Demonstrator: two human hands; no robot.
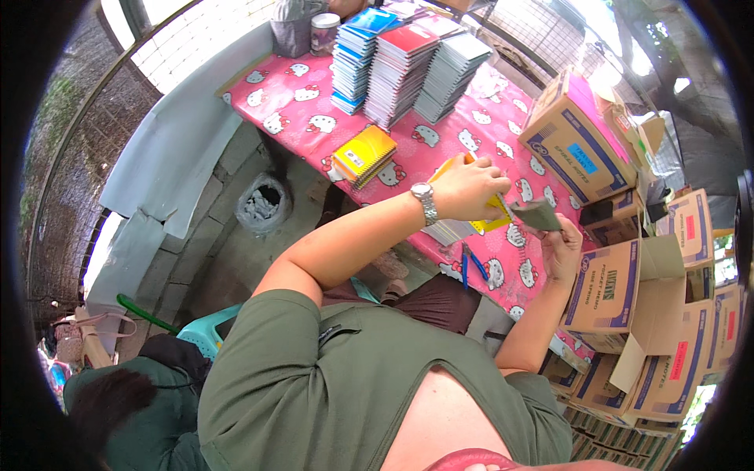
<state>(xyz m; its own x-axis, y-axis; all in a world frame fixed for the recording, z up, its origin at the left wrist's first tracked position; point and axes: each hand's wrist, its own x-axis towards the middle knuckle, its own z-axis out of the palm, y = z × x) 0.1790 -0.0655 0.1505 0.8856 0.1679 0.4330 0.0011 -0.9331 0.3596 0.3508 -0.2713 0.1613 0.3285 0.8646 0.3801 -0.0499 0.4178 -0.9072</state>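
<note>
My left hand [469, 190], with a metal watch at the wrist, has its fingers curled over a yellow notebook [493, 224] near the table's front edge. Partly covered by that hand and notebook, a stack of pages [449, 231] shows its pale edges. Just to the right, my right hand [562, 245] pinches a grey-green flat piece [539, 214], perhaps cloth or sheet; its kind is unclear. The piece is raised beside the yellow notebook. Blue-handled pliers [473, 265] lie on the pink patterned tablecloth [428, 136] close to my body.
A small pile of yellow spiral notebooks [364, 155] sits at the left. Tall notebook stacks [402, 67] stand at the back by a lidded jar [323, 34]. Cardboard boxes [579, 149] crowd the right. A plastic bag [263, 206] is on the floor; another person [141, 408] is lower left.
</note>
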